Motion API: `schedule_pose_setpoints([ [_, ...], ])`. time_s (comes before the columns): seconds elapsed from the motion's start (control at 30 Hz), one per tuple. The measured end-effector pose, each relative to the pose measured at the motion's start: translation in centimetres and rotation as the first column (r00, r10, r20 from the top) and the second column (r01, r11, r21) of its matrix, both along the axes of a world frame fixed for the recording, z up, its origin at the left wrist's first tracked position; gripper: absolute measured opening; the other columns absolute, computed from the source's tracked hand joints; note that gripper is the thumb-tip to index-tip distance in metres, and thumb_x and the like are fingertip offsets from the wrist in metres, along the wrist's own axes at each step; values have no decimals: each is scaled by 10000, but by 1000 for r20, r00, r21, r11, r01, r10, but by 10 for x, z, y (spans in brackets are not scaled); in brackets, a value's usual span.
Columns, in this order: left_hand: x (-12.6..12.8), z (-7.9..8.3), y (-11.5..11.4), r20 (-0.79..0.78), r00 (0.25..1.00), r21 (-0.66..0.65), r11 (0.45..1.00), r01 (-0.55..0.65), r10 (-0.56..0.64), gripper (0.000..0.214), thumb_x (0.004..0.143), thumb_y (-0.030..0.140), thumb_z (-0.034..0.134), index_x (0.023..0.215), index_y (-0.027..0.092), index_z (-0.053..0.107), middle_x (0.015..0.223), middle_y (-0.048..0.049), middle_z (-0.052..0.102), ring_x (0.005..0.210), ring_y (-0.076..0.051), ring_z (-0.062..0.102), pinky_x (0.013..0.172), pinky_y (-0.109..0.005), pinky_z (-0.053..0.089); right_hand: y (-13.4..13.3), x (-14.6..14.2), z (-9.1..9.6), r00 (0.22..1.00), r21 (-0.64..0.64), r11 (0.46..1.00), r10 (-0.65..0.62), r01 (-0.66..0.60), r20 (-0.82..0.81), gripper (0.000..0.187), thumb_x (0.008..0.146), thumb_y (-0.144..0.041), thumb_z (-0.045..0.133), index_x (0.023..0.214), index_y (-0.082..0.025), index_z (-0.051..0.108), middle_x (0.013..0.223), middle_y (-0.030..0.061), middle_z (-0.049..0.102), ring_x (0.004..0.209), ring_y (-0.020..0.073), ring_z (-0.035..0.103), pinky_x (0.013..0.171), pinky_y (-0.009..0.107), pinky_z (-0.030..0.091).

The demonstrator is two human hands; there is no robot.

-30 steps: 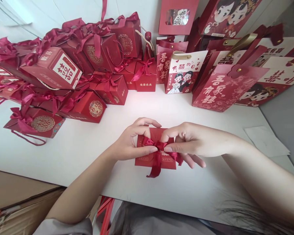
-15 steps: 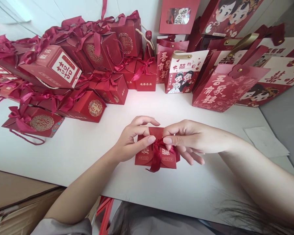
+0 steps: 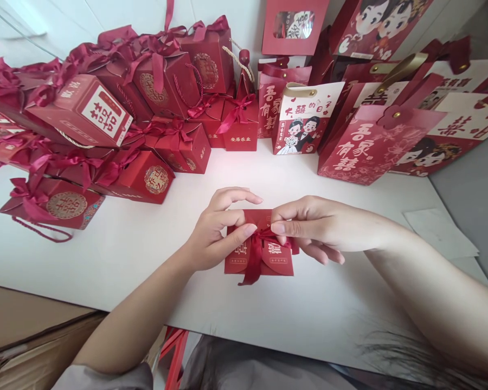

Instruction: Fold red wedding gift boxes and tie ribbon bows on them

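Note:
A small red gift box (image 3: pixel 276 262) stands on the white table (image 3: pixel 146 244) in front of me, with a dark red ribbon (image 3: pixel 254 262) tied at its top. My left hand (image 3: pixel 217 230) pinches the ribbon's left side between thumb and forefinger. My right hand (image 3: pixel 313 225) pinches the ribbon's right side, its other fingers curled beneath. The two hands almost meet over the knot, and a ribbon tail hangs down the box's front.
A heap of red ribboned gift boxes (image 3: pixel 106 124) fills the table's back left. Red and white paper gift bags (image 3: pixel 361 143) stand along the back right. A white sheet (image 3: pixel 439 233) lies at the right. A cardboard carton (image 3: pixel 32 336) sits below the table's near edge.
My fingers have drawn closer together at the knot and lifted up the box's top. The bow loops seen a second ago have tightened, uncovering the gold characters on the box's front.

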State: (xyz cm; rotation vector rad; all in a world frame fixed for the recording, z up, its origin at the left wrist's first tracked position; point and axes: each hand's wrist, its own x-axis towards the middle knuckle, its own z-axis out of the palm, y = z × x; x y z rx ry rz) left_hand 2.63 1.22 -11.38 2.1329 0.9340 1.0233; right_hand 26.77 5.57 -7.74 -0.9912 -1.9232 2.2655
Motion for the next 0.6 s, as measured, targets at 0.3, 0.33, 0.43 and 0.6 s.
schedule_pose_setpoints([
  [0.3, -5, 1, 4, -5, 999, -146, 988, 41, -42, 335, 945, 241, 592, 632, 172, 496, 1153, -78, 589, 1217, -248, 522, 1102, -419, 399, 7, 5, -2, 999, 81, 996, 48, -47, -19, 410, 977, -553, 561, 844, -167, 590, 446, -79, 466, 318, 43, 327, 307, 152, 269],
  [0.33, -4, 2, 3, 12, 999, -192, 980, 46, -45, 353, 933, 260, 619, 620, 168, 485, 1157, -78, 588, 1211, -249, 533, 1072, -402, 421, 6, 3, -2, 998, 83, 996, 43, -41, -34, 414, 976, -556, 563, 838, -167, 589, 451, -77, 471, 325, 45, 337, 311, 154, 274],
  [0.43, -2, 3, 1, 61, 997, -299, 953, 58, -42, 413, 861, 294, 727, 596, 155, 443, 1202, -82, 574, 1148, -245, 584, 956, -356, 485, 4, -1, -2, 997, 95, 995, 29, -22, -73, 427, 977, -561, 558, 823, -164, 590, 475, -65, 498, 355, 55, 383, 338, 165, 306],
  [0.6, -3, 6, 1, 65, 995, -355, 930, 97, -79, 333, 769, 327, 826, 644, 158, 568, 1286, -92, 561, 1166, -266, 599, 1008, -380, 488, 4, 0, -6, 992, 407, 911, -21, 72, -128, 389, 961, -506, 607, 785, -168, 684, 610, -30, 520, 509, 75, 453, 482, 204, 370],
])
